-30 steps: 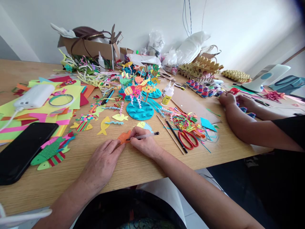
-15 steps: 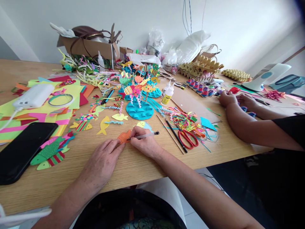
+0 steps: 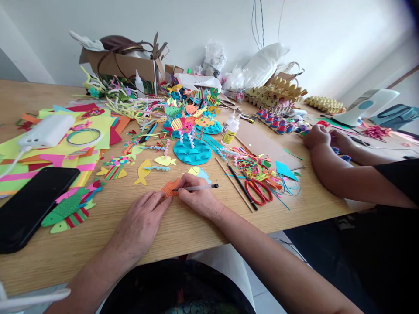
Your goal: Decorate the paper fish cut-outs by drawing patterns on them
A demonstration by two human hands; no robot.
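An orange paper fish with small dark marks lies flat on the wooden table in front of me. The fingertips of my left hand grip its left and lower edge against the tabletop. My right hand is closed around a clear-barrelled pen with a black end, its tip touching the fish. Part of the fish's right side is hidden by my right fingers. Nearby lie a yellow paper fish and a blue-and-yellow paper fish, the latter partly behind my right hand.
Red-handled scissors, a black pencil and paper scraps lie to the right. A phone and coloured paper are at left. Glue bottles stand by a blue base bearing paper fish. Another person's hands work at right.
The pen and my right hand shift very slightly over the orange fish, while my left hand stays in place. The other person's hands move a little, and the red piece there shows less.
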